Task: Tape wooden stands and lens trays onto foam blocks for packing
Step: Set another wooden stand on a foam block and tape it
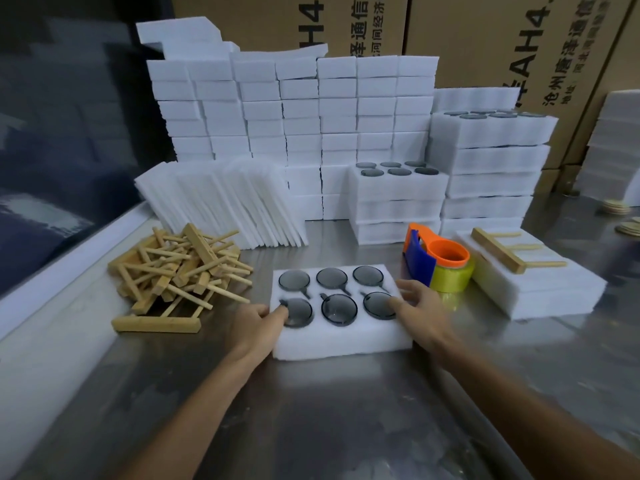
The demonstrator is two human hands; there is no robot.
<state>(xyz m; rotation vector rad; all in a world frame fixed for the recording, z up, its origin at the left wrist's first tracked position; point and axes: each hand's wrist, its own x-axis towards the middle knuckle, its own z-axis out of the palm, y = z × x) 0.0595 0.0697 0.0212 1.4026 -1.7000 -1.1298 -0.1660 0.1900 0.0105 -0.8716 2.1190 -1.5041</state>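
We are seeing bare tabletop (329, 410) lying open in front of the lens tray (341, 337). The pile of wooden stands (176, 271) is crowding its left, the tape dispenser (438, 268) is sitting just beside its right, and stacked foam blocks (294, 116) are walling off the back.

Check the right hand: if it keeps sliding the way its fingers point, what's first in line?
Right hand points up-left across the white foam lens tray, so probably the round dark lenses in the front row; depth is unclear.
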